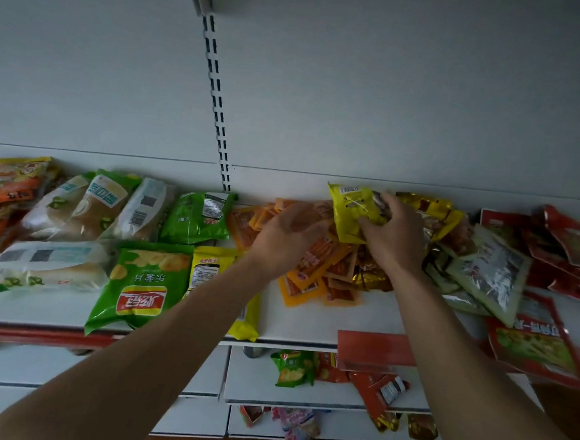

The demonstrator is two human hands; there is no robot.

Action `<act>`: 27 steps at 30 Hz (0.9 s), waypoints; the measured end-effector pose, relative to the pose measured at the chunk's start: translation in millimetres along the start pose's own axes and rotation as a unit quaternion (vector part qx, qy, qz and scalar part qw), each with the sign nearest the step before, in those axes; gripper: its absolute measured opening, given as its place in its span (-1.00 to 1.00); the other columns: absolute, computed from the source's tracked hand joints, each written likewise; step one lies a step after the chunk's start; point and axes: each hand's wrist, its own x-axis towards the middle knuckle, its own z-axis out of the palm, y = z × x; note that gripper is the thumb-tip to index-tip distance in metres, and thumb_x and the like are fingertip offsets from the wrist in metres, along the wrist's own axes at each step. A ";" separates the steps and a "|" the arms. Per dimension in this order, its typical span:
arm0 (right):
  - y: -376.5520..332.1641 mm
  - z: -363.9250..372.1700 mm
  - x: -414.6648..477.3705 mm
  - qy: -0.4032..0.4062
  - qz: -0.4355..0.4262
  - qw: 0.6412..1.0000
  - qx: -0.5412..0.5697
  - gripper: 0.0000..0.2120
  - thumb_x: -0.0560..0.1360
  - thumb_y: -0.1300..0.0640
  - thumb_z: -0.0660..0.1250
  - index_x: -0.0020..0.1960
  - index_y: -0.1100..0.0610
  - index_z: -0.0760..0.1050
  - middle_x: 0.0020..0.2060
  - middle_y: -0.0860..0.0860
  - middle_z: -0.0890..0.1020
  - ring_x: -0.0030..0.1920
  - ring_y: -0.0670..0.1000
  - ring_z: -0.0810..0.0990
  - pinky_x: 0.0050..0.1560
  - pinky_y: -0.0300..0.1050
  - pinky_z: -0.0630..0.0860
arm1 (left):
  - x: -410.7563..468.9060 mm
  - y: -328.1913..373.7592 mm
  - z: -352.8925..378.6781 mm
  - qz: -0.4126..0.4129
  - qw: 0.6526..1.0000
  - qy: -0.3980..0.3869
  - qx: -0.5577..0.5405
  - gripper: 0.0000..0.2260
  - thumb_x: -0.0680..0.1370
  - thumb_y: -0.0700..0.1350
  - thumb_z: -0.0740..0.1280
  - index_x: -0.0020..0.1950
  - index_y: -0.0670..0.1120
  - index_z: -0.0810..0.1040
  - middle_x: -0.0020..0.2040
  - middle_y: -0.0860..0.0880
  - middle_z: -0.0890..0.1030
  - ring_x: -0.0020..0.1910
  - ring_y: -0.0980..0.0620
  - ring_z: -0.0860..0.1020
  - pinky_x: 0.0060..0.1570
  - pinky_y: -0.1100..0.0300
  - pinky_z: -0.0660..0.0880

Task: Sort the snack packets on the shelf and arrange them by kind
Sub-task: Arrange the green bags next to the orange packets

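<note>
R hand [395, 235] grips flat yellow plastic snack packet [349, 210], raised over pile of small orange sachets [316, 261], mid white metal shelf [309, 320]. L hand [289, 235]: fingers relaxed, empty, over same pile.

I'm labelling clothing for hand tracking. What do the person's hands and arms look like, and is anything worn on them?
The left hand and right hand are bare: no gloves, and no ring, watch or bracelet shows. The left forearm and right forearm are uncovered as far as the picture's lower edge; no sleeve comes into view.
</note>
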 end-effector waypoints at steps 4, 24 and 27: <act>-33.4 -2.2 -23.6 0.091 -0.134 0.984 0.076 -0.49 0.47 0.10 0.47 0.37 0.20 0.46 0.21 0.09 0.59 0.22 0.12 0.46 0.18 -0.13 0.39 | 3.0 23.6 8.0 -0.083 0.975 -0.017 -0.205 -0.45 0.40 0.16 0.44 0.34 0.00 0.51 0.21 0.04 0.62 0.17 0.07 0.59 0.19 0.06 0.51; -109.9 143.0 -8.1 -0.277 -0.137 0.899 -0.310 -0.31 0.41 -0.35 0.29 0.38 0.04 0.37 0.41 0.15 0.35 0.44 0.25 0.22 0.36 0.44 0.14 | -17.4 -33.3 -144.0 -0.011 0.935 0.294 -0.200 -0.95 0.56 -0.07 0.38 -0.01 0.07 0.62 -0.20 0.16 0.70 -0.19 0.20 0.66 -0.30 0.31 0.56; -112.7 144.1 -7.0 -0.275 -0.141 0.887 -0.343 -0.42 0.47 -0.15 0.32 0.40 0.08 0.32 0.40 0.17 0.36 0.40 0.26 0.27 0.34 0.43 0.21 | -14.3 -35.4 -142.6 -0.005 0.942 0.280 -0.188 -0.95 0.57 -0.07 0.37 -0.02 0.08 0.61 -0.23 0.21 0.69 -0.23 0.25 0.65 -0.34 0.37 0.54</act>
